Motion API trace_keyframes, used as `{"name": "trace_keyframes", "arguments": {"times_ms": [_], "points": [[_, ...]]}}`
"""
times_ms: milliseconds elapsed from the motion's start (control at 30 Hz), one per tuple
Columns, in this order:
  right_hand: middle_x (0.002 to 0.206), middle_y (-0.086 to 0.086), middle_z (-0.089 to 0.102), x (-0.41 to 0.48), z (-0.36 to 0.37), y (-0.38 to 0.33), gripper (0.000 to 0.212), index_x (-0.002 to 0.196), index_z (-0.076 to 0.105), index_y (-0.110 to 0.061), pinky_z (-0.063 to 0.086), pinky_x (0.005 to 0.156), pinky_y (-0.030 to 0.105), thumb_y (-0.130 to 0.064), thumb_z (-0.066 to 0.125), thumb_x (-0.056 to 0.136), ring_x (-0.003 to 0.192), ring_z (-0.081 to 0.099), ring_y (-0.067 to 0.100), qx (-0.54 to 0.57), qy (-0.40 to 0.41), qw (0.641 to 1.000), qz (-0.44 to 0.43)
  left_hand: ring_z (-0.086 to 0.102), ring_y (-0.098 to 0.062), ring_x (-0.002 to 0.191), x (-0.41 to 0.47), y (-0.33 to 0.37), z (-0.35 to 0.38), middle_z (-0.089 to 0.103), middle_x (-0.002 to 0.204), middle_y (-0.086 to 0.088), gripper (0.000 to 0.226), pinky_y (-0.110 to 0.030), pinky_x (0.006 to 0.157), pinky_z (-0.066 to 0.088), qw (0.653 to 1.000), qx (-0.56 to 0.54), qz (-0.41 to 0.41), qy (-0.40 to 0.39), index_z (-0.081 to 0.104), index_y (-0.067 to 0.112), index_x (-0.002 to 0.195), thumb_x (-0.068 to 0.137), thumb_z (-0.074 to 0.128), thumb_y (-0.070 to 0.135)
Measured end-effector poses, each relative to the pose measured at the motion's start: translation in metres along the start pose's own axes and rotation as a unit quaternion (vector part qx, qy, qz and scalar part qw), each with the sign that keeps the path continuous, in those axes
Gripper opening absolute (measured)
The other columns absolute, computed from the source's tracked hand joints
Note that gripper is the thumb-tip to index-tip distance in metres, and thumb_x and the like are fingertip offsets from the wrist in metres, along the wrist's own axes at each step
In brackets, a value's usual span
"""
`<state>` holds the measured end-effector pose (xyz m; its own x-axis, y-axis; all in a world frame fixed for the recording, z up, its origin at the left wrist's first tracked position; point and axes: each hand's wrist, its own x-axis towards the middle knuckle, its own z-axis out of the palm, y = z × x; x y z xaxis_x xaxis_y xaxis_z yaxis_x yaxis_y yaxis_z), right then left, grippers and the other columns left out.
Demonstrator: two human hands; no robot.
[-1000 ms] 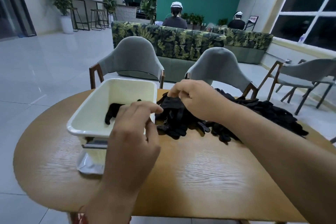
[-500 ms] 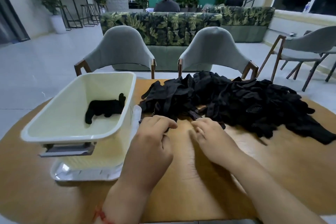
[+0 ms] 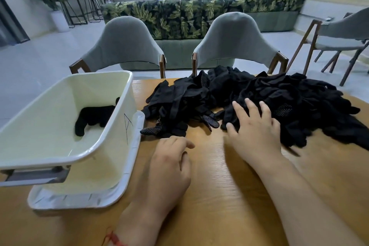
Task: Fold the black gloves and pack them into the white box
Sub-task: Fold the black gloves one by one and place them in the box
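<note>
The right hand (image 3: 253, 126) has moved onto the black gloves (image 3: 279, 94) heaped right of the white box (image 3: 119, 146), fingers now spread flat, gripping nothing. The left hand (image 3: 169, 164), loosely curled and empty, rests on the table (image 3: 229, 195) beside the box. One folded glove (image 3: 93, 116) lies inside.

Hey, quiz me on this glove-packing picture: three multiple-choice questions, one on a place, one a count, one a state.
1. Where is the glove pile, relative to the white box? A) inside it B) right of it, on the table C) underneath it
2. How many folded bundles lie in the box? A) none B) one C) five
3. What is the right hand doing? A) resting spread on the pile B) gripping the box rim C) raised fist
Answers: B, it lies beside the box; B, one black bundle shows inside; A, fingers splay over the pile.
</note>
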<state>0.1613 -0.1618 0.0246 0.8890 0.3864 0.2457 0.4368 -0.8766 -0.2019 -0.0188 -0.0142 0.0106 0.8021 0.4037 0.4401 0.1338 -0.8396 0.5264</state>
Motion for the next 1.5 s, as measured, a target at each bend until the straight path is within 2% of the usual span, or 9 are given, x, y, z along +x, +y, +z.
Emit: {"name": "trace_keyframes", "arguments": {"times_ms": [167,300,567,867,1000,1133,1200,1333,1500], "points": [[0.163,-0.018,0.040,-0.018,-0.001,0.005,0.056,0.161,0.044,-0.032,0.033,0.125,0.039,-0.037,0.055,0.106,0.152,0.030,0.003,0.255,0.039,0.966,-0.006,0.055,0.001,0.104,0.000,-0.001,0.003,0.060,0.108,0.028,0.032,-0.017,0.077,0.043,1.000,-0.012,-0.020,-0.018,0.064,0.041,0.111,0.095,0.061,0.013],[0.135,-0.022,0.069,-0.045,-0.015,0.002,0.035,0.134,0.072,-0.036,0.044,0.109,0.024,-0.018,0.064,0.105,0.127,0.060,-0.008,0.616,0.030,0.784,0.068,0.057,0.000,0.100,0.000,0.003,0.002,0.060,0.108,0.027,0.031,-0.014,0.077,0.042,0.999,-0.036,-0.017,-0.032,0.064,0.041,0.114,0.097,0.060,0.015],[0.100,0.004,0.072,-0.045,-0.026,0.010,0.024,0.082,0.060,-0.022,0.053,0.102,0.044,-0.028,0.061,0.105,0.099,0.073,0.023,0.813,-0.022,0.551,0.184,0.058,0.000,0.113,-0.007,0.004,0.001,0.061,0.118,0.026,0.033,-0.010,0.085,0.041,0.998,-0.059,0.000,-0.029,0.063,0.036,0.123,0.099,0.061,0.014],[0.071,0.000,0.064,-0.047,-0.035,-0.005,0.008,0.088,0.066,-0.014,0.055,0.049,0.025,-0.019,0.069,0.092,0.054,0.065,0.013,0.817,-0.233,0.488,0.200,0.051,-0.004,0.139,-0.007,0.008,-0.002,0.058,0.139,0.024,0.040,-0.016,0.112,0.038,0.990,-0.139,0.024,-0.010,0.059,0.034,0.139,0.102,0.065,0.018],[0.098,0.010,0.073,-0.044,-0.014,-0.001,0.018,0.106,0.070,-0.012,0.062,0.080,0.042,-0.008,0.075,0.089,0.095,0.073,0.021,0.764,-0.240,0.571,0.181,0.047,-0.004,0.141,-0.008,0.004,0.008,0.059,0.140,0.023,0.023,-0.030,0.117,0.038,0.987,-0.057,0.115,-0.097,0.068,0.035,0.124,0.101,0.064,0.030],[0.118,-0.013,0.071,-0.036,0.001,0.013,0.026,0.114,0.076,-0.037,0.050,0.095,0.030,-0.018,0.072,0.097,0.112,0.064,0.007,0.460,-0.055,0.883,0.071,0.049,0.004,0.132,-0.011,-0.004,0.015,0.059,0.135,0.027,0.018,-0.032,0.113,0.040,0.983,0.009,0.110,-0.144,0.066,0.042,0.112,0.100,0.053,0.042],[0.127,-0.017,0.059,-0.036,0.004,0.021,0.034,0.127,0.071,-0.043,0.043,0.095,0.029,-0.028,0.069,0.097,0.123,0.047,0.010,0.250,0.032,0.968,0.021,0.049,0.004,0.128,-0.012,-0.007,0.013,0.057,0.132,0.030,0.016,-0.028,0.110,0.037,0.988,0.020,0.089,-0.123,0.065,0.043,0.111,0.099,0.054,0.041],[0.157,-0.016,0.048,-0.035,0.007,0.025,0.044,0.147,0.059,-0.041,0.035,0.116,0.045,-0.038,0.057,0.103,0.148,0.033,0.016,0.094,-0.005,0.996,0.007,0.046,0.000,0.117,-0.014,-0.003,0.002,0.055,0.115,0.028,0.014,-0.023,0.101,0.036,0.994,0.064,0.024,-0.084,0.067,0.043,0.110,0.101,0.055,0.044],[0.128,-0.020,0.071,-0.033,-0.003,0.024,0.039,0.133,0.073,-0.033,0.046,0.098,0.020,-0.017,0.067,0.097,0.118,0.064,-0.002,0.386,0.060,0.919,0.052,0.049,-0.011,0.091,-0.016,-0.005,-0.002,0.049,0.082,0.019,0.024,-0.033,0.086,0.048,0.989,0.130,-0.042,-0.060,0.052,0.039,0.084,0.095,0.049,0.060]]}}
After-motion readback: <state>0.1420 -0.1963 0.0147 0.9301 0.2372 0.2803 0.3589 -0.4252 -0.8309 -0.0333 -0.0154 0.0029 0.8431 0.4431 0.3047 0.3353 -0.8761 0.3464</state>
